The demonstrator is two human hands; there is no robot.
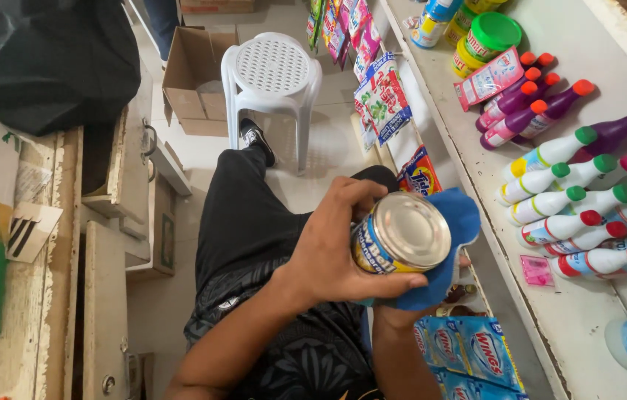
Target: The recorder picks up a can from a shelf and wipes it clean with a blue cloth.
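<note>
My left hand (pixel 332 252) wraps around a round tin can (pixel 400 233) with a shiny silver lid and a blue and yellow label, held over my lap. Under and behind the can lies a blue cloth (pixel 456 222). My right hand (pixel 402 315) is almost hidden beneath that cloth and holds it against the can from below; only the wrist and forearm show. I sit with one leg in black trousers stretched toward a white plastic stool (pixel 273 74).
A white shelf (pixel 588 44) on the right carries several plastic bottles with coloured caps (pixel 565 178) and green-lidded jars (pixel 488 37). Sachet packs hang along its edge (pixel 380 96). Blue packets (pixel 469 355) lie below. A cardboard box (pixel 195 78) and wooden crates (pixel 106 244) stand left.
</note>
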